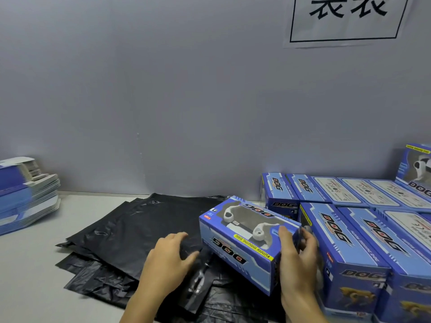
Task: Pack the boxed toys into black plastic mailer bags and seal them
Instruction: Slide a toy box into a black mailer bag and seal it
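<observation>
A blue toy dog box (245, 238) with a clear window hangs tilted over the black mailer bags (130, 231). My right hand (297, 259) grips the box's right end, thumb on top and fingers behind. My left hand (169, 257) lies on the top bag near its crumpled front edge, fingers curled into the plastic just left of the box. The bags lie in a loose flat pile on the table.
Several more blue boxed toys (363, 231) are packed together at the right, one standing against the grey wall (163, 89). A stack of flat blue cartons (25, 194) sits at the left. The pale table (28, 264) shows at the front left.
</observation>
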A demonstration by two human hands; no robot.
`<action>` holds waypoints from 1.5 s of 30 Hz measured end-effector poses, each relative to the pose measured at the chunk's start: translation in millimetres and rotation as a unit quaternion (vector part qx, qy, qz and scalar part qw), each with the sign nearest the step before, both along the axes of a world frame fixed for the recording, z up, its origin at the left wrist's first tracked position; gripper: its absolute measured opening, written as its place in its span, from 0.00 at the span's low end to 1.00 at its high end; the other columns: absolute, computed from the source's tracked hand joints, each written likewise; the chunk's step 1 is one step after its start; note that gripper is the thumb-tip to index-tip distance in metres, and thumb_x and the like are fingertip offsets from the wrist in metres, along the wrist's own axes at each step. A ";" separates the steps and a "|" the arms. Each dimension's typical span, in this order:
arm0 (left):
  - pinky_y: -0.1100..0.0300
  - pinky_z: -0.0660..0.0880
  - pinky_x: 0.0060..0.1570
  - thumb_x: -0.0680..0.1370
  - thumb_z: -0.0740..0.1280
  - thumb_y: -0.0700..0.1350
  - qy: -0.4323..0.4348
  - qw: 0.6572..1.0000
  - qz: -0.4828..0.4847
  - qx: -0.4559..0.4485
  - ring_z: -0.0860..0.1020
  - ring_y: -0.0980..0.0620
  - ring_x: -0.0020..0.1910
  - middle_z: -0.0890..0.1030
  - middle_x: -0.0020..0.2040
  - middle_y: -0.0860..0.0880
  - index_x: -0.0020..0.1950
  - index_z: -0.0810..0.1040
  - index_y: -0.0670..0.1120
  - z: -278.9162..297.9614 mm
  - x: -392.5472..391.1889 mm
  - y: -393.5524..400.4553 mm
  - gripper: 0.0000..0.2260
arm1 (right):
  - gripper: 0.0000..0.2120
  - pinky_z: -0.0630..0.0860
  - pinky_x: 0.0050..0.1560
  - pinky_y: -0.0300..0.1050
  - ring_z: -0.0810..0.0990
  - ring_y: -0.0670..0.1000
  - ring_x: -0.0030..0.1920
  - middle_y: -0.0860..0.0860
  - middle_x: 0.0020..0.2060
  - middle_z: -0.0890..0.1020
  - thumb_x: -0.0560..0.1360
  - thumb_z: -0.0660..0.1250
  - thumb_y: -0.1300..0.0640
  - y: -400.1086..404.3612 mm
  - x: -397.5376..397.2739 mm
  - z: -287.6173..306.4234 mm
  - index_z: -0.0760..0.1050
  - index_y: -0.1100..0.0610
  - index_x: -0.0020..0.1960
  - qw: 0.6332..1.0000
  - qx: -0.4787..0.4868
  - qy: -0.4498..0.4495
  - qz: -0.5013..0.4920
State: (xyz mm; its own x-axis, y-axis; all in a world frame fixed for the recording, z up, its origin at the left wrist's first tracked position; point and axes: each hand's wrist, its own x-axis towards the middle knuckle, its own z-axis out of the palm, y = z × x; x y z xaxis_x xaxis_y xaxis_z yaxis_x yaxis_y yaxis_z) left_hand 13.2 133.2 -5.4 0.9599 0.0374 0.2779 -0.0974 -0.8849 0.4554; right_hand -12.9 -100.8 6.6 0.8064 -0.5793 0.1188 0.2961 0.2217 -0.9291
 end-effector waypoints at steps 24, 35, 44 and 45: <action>0.54 0.77 0.42 0.79 0.64 0.41 -0.069 0.990 -0.021 -0.122 0.79 0.50 0.40 0.82 0.39 0.52 0.46 0.77 0.48 1.0 -6.9 -28.4 0.04 | 0.02 0.72 0.20 0.32 0.79 0.35 0.25 0.34 0.23 0.78 0.80 0.65 0.54 -7.2 -9.6 22.0 0.74 0.52 0.52 0.982 0.164 0.010 0.094; 0.69 0.75 0.33 0.76 0.72 0.37 -0.116 0.950 0.014 -0.288 0.82 0.62 0.35 0.84 0.35 0.58 0.38 0.81 0.47 18.1 -1.6 -0.9 0.08 | 0.13 0.79 0.46 0.52 0.85 0.63 0.44 0.61 0.47 0.86 0.76 0.68 0.53 -17.1 -5.5 21.0 0.80 0.57 0.57 0.957 0.067 0.105 0.260; 0.71 0.74 0.35 0.77 0.70 0.37 -0.212 0.950 -0.028 -0.227 0.81 0.60 0.37 0.82 0.35 0.60 0.39 0.79 0.51 24.4 -6.0 -1.2 0.11 | 0.06 0.78 0.31 0.44 0.85 0.55 0.33 0.56 0.39 0.87 0.78 0.68 0.55 -13.3 -5.5 19.2 0.79 0.54 0.53 0.977 0.023 0.094 0.189; 0.69 0.74 0.35 0.77 0.70 0.37 -0.215 0.952 -0.039 -0.213 0.81 0.59 0.37 0.82 0.35 0.59 0.39 0.78 0.52 24.2 -6.2 -1.8 0.12 | 0.06 0.78 0.32 0.44 0.85 0.55 0.33 0.55 0.39 0.87 0.77 0.69 0.54 -13.5 -4.1 17.1 0.78 0.52 0.54 0.981 0.026 0.089 0.169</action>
